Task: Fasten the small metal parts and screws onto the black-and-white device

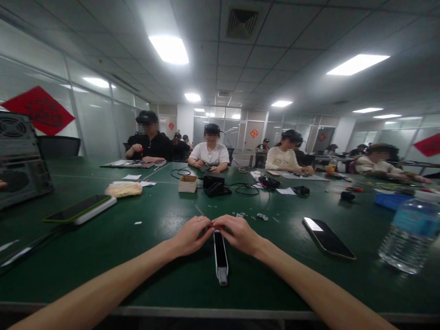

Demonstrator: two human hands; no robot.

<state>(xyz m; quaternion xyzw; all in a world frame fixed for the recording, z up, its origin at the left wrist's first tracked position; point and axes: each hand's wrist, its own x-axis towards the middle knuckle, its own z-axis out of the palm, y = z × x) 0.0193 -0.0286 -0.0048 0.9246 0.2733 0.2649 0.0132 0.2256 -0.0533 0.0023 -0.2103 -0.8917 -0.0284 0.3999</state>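
A slim white pen-shaped device [221, 256] with a long black face lies on the green table, its grey tip towards me. Just beyond its far end, the fingertips of both hands meet. My left hand [194, 234], with a ring on one finger, is closed in a pinch. My right hand [239, 233] is pinched in the same way from the other side. Whatever is between the fingertips is too small or hidden to name. Small silvery metal parts [262, 217] lie on the table just past my right hand.
To the right are a phone [329, 238], a water bottle [409, 233] and a blue tray [392, 200]. A small box [187, 184] and a black device [215, 183] with cables stand ahead. At left are a green-edged phone [79, 208] and a computer case [24, 160]. Several people sit opposite.
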